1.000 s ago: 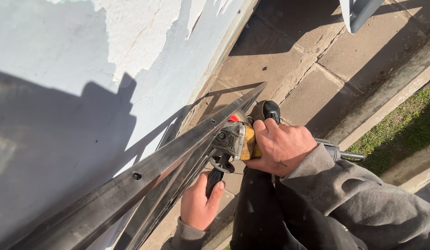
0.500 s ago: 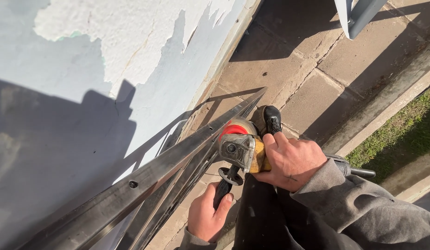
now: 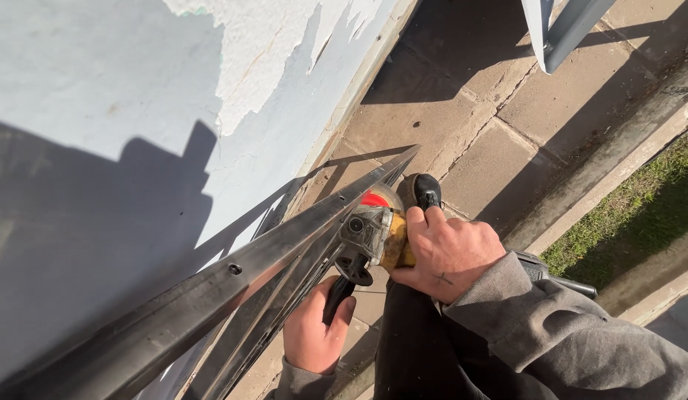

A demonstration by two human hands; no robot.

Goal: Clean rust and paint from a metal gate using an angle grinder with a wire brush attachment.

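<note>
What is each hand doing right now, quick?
Left hand: closed around the black side handle of the yellow angle grinder.
Right hand: closed over the grinder's yellow body, by the long grey metal bar.

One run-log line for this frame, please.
right hand grips angle grinder body | left hand on side handle | disc at metal bar

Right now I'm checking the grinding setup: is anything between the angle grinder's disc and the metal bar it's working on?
Nothing visible stands between them. The angle grinder, held by the right hand on its body and the left hand on its side handle, sits right against the long metal bar. The contact spot itself is hidden behind the bar's edge.
</note>
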